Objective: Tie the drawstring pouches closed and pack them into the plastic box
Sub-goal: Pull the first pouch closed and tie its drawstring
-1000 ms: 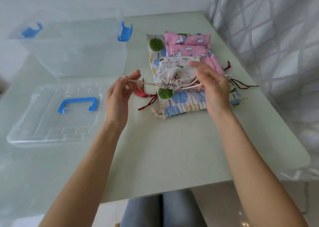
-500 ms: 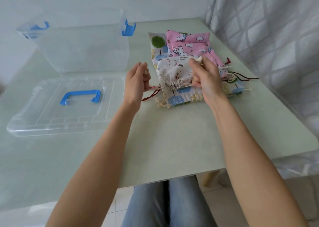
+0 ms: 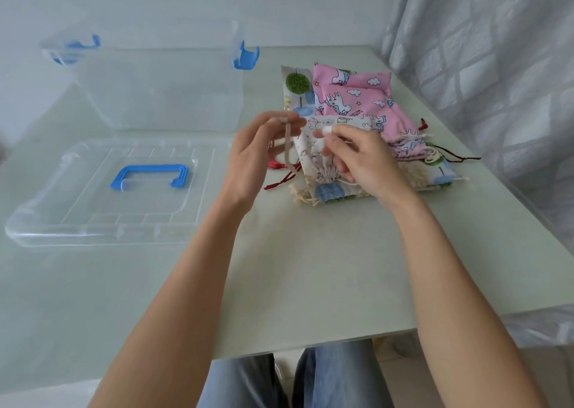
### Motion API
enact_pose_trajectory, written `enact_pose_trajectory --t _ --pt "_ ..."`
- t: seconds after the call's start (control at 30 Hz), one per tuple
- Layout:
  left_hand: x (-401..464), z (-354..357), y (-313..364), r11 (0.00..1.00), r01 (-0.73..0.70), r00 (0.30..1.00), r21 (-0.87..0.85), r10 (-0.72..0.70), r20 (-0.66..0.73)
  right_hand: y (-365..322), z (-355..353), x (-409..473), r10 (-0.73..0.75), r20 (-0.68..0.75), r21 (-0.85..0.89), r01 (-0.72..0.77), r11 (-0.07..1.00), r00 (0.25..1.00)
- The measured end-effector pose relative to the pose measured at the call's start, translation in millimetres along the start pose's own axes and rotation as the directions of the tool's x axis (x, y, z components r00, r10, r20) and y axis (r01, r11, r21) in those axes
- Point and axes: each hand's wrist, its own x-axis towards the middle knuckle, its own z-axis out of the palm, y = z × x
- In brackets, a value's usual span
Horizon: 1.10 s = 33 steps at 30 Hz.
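Tying step: pinching one end of the beige cord (image 3: 287, 146) high between thumb and fingertips, the left hand (image 3: 259, 156) drew it up into a loop; the right hand (image 3: 357, 159) pinched the other end, its remaining fingers curled over the cream pouch (image 3: 313, 154).
Pouch place: the cream pouch lay on top of the pile (image 3: 357, 103) of printed pouches, its gathered neck (image 3: 328, 173) at the pile's near edge, just under the right hand.
Box place: the plastic box (image 3: 155, 90) stood open, left of the pile, holding nothing that could be seen; its lid (image 3: 108, 196) lay left of the pile too, nearer the person.
Slip risk: the cord looked thin and slack, so either pinch could lose it and the half-made knot would fall open.
Neck risk: pulling before the neck was held could let the gathers spread, leaving the pouch loosely shut.
Snag risk: red cords (image 3: 279, 181) trailed from the pile's left edge beside the loop and might get caught into the knot.
Pile risk: an upward tug could drag the pouch and skew the pile beneath.
Change, left hand: half a second before, it was a closed fist at the pile's left edge; it then rose with the loop hanging from it.
Change, right hand: it shifted from gripping the pouch's top to pinching the cord above the neck.
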Motion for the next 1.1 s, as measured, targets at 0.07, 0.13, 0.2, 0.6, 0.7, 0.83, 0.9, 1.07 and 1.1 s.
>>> enact_pose_trajectory --t 0.07,0.13,0.2,0.6,0.7,0.83,0.9,1.07,1.1 --pt "-1.2 -0.5 2.1 0.990 -0.112 0.993 0.087 0.108 0.052 -7.8 10.4 1.0 -0.063 0.046 -0.064 0.066 0.996 0.997" --pt "-2.2 -0.1 4.2 0.979 -0.150 0.986 0.136 0.138 0.099 -11.2 19.8 1.6 -0.063 0.065 -0.082 0.068 0.994 0.996" --pt "-2.6 1.4 4.7 0.981 -0.130 0.982 0.146 0.107 0.158 -12.3 26.8 2.3 -0.064 0.074 -0.064 0.069 0.996 0.995" --pt "1.1 0.8 -7.3 0.973 -0.015 0.993 0.231 -0.013 0.120 -7.9 8.7 0.0 0.042 0.087 0.233 -0.062 0.970 0.995" --pt "2.5 -2.6 -3.6 0.988 -0.023 0.999 0.154 0.026 -0.020 -3.0 5.7 -0.8 0.080 0.038 0.225 -0.086 0.970 0.996" --pt "-0.1 -0.4 -1.5 0.999 0.049 0.993 0.019 -0.051 0.108 -0.1 1.3 -1.3 0.139 0.013 0.416 -0.132 0.900 0.990" --pt "-3.3 7.8 -7.6 0.993 0.015 0.974 0.116 -0.040 0.222 -0.7 -0.2 -2.7 0.128 0.018 0.496 -0.120 0.860 0.992" --pt "-2.4 18.4 -15.8 0.972 -0.075 0.987 0.222 0.041 0.152 3.7 -10.7 -10.0 -0.001 0.018 0.518 -0.008 0.855 1.000" --pt "-1.7 16.6 -14.5 0.984 -0.049 0.989 0.170 0.024 0.144 5.5 -11.6 -11.1 -0.017 0.004 0.484 0.013 0.875 1.000"
